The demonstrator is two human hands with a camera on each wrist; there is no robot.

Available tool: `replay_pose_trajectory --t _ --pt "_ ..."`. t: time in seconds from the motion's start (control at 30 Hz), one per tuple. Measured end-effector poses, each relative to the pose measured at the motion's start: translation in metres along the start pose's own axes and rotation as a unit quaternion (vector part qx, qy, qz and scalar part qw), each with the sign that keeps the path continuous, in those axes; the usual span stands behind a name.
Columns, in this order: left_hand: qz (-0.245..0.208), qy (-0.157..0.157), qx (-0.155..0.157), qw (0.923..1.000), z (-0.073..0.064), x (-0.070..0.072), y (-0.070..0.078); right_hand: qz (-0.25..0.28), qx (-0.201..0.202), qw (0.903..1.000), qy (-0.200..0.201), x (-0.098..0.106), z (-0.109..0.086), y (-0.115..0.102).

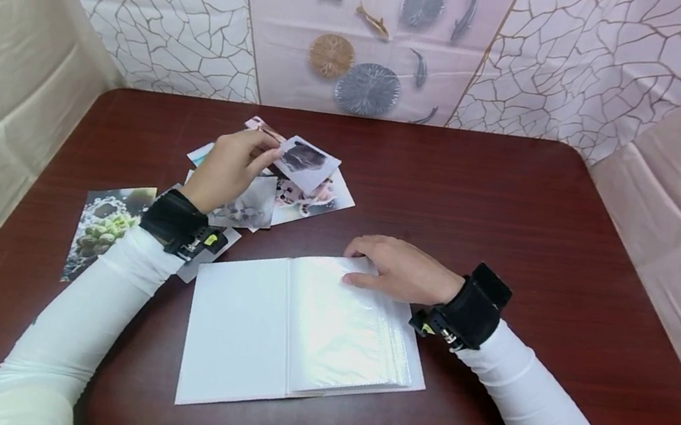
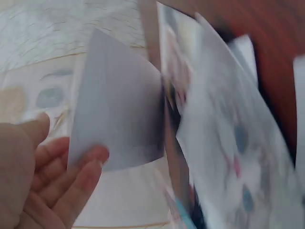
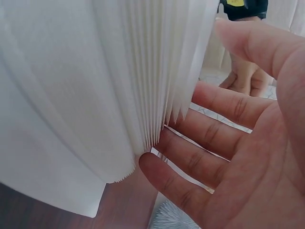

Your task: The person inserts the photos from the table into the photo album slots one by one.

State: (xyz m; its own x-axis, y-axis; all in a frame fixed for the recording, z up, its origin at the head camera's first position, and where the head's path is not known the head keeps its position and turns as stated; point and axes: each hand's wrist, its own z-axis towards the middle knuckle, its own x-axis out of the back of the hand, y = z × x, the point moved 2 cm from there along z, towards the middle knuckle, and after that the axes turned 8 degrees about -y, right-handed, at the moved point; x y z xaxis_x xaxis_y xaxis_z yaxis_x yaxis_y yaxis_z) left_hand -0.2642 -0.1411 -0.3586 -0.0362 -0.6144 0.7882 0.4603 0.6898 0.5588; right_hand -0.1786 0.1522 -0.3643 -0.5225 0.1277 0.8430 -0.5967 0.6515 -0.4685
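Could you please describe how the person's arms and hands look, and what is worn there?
Both sleeves are white, long and close-fitting. Around each wrist there is a wide black band, carrying a small yellow mark. The hands are bare.

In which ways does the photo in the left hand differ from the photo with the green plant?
The held photo is gripped by the left hand; the plant photo lies on the table. The held photo has a dark grey image; the plant photo shows green. Both are printed pictures.
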Motion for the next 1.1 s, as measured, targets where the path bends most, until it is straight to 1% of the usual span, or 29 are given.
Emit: replay_pose_trajectory --t 0.13,0.23,0.4,0.53,0.63,0.73,0.87,0.93,0.97,1.0,1.03,1.1 --pt "-0.058 0.022 0.023 0.9978 -0.005 0.005 0.002 0.010 -0.004 0.9999 -0.002 -0.001 0.000 0.000" --pt "-0.085 0.034 0.035 0.9952 -0.007 0.006 0.005 0.014 -0.004 0.9999 -0.002 -0.001 0.000 0.001" --pt "-0.126 0.047 0.053 0.9894 -0.011 0.008 0.006 0.018 0.000 0.9998 0.002 -0.001 0.000 0.001" --pt "-0.183 0.044 0.061 0.9803 -0.017 0.010 0.003 0.016 0.006 0.9997 0.017 0.000 -0.001 0.001" --pt "-0.216 0.040 0.068 0.9732 -0.021 0.012 -0.002 0.014 0.011 0.9994 0.028 0.001 -0.001 0.001" --pt "-0.233 0.036 0.083 0.9682 -0.025 0.013 -0.007 0.018 0.017 0.9991 0.034 0.001 0.000 0.000" --pt "-0.270 0.033 0.109 0.9560 -0.028 0.011 -0.013 0.032 0.027 0.9983 0.040 0.000 0.001 -0.001" --pt "-0.284 0.032 0.112 0.9517 -0.029 0.009 -0.015 0.042 0.032 0.9977 0.043 -0.001 0.002 -0.001" --pt "-0.287 0.032 0.111 0.9508 -0.029 0.008 -0.015 0.047 0.033 0.9974 0.044 -0.002 0.002 -0.001" --pt "-0.286 0.031 0.108 0.9516 -0.029 0.007 -0.016 0.053 0.035 0.9970 0.045 -0.002 0.002 -0.001" --pt "-0.281 0.030 0.103 0.9536 -0.029 0.006 -0.016 0.057 0.036 0.9967 0.045 -0.003 0.002 -0.002" --pt "-0.259 0.028 0.096 0.9608 -0.029 0.004 -0.016 0.063 0.037 0.9963 0.045 -0.003 0.003 -0.001"
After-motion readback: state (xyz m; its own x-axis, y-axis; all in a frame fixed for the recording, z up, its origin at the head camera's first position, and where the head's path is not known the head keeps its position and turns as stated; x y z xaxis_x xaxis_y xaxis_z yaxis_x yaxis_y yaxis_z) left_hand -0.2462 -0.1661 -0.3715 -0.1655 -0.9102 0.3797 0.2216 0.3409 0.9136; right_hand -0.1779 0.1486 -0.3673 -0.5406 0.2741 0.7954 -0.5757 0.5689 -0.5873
